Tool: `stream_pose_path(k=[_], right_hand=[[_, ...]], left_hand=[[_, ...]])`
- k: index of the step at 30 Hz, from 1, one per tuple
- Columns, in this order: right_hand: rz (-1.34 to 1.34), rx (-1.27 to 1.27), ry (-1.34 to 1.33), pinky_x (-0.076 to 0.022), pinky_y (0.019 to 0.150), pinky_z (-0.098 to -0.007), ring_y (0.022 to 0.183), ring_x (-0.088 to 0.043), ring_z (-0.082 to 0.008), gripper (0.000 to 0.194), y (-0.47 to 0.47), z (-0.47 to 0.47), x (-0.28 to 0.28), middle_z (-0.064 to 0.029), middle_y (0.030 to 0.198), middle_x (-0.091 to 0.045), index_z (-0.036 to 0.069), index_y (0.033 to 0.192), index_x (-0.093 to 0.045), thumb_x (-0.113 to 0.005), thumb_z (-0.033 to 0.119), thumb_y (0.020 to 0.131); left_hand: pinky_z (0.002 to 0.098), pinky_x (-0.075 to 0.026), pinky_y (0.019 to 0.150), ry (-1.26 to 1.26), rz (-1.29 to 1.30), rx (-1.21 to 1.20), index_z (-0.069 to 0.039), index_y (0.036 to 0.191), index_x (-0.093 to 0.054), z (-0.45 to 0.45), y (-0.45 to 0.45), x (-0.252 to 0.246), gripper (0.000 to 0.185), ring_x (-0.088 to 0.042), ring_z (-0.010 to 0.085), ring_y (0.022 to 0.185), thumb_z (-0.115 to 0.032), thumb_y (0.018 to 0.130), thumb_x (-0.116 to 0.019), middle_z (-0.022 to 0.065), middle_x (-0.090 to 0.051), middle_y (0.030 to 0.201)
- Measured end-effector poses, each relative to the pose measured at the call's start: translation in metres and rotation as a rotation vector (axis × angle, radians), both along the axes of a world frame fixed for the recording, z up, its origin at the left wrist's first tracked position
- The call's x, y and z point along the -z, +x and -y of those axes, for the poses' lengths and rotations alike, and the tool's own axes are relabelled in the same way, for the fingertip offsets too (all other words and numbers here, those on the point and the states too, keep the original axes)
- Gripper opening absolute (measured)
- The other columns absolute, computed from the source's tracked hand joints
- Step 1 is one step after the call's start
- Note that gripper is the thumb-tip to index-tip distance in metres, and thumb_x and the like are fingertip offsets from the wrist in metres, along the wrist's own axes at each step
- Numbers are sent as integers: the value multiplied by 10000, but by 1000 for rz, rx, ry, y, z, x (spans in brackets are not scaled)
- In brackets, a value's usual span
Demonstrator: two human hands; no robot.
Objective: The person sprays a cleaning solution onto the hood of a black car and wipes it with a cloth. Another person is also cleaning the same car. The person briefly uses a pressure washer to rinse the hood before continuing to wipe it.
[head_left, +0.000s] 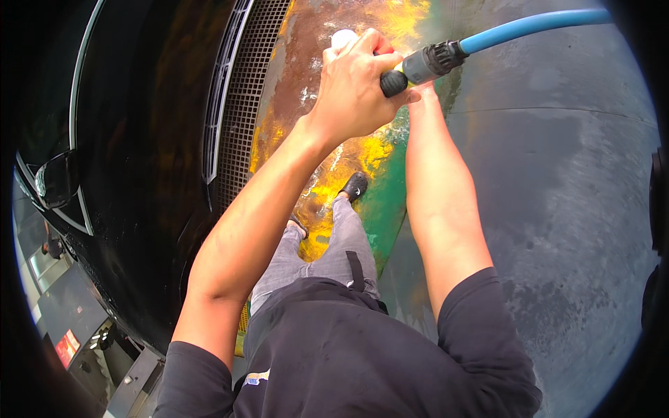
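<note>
A blue hose (533, 25) ends in a grey and black connector (429, 61), joined to a fitting with yellow parts and a rounded black end (393, 83). My left hand (355, 86) is closed around this fitting. My right hand (424, 90) lies behind the fitting and my left hand; mostly hidden, its grip cannot be made out. A rounded white thing (343, 38) shows just beyond my left hand's knuckles, partly covered by it. The hands are together above the painted floor, to the right of a glossy black vehicle (130, 130).
The vehicle's side mirror (55, 180) juts out at the left. A floor grating (251, 89) runs alongside the vehicle. The worn yellow, brown and green floor (373, 157) looks wet in places, beside grey flooring (543, 172). A person (53, 246) appears small at the far left.
</note>
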State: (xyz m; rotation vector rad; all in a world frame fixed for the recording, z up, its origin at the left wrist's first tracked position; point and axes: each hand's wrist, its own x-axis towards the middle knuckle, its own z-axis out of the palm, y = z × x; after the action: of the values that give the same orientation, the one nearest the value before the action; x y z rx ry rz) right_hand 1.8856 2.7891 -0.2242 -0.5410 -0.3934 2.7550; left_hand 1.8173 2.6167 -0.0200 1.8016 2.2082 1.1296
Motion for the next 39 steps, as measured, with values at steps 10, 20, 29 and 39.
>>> stream_pose_path(k=[10,20,29,39], right_hand=[[131,85,55,-630,892,-532,1063,-707,-337,305,-29,-7,24,-168,1153,-692,16,1231,-608,-460,256,1116],[726,51,444,-515,553,-315,729,-627,-203,221,26,-23,27,-143,976,-673,18,1224,-618,-668,77,1017],[1068,310,399,-580,593,-275,762,-678,-179,663,267,62,39,-103,968,-692,72,1567,-434,-631,-56,947],[1647,-52,435,-397,400,-306,505,-538,-186,143,431,321,42,-109,692,-594,7,853,-622,-515,-88,853]], left_hand=[[461,-537,767,8,-96,-53,-177,987,-812,5,-22,15,348,-671,336,882,-363,720,-936,96,-632,992],[457,-537,940,-284,-130,-79,-298,1388,-682,53,-59,93,718,-661,293,1060,-464,731,-920,98,-596,1160],[313,-514,936,-240,362,-436,-190,1467,-640,265,-57,118,735,-609,188,959,89,788,-601,69,-542,1094],[383,-507,1099,464,1166,-776,-4,1630,-357,622,22,52,1055,-677,224,1072,202,603,-483,63,-544,1260]])
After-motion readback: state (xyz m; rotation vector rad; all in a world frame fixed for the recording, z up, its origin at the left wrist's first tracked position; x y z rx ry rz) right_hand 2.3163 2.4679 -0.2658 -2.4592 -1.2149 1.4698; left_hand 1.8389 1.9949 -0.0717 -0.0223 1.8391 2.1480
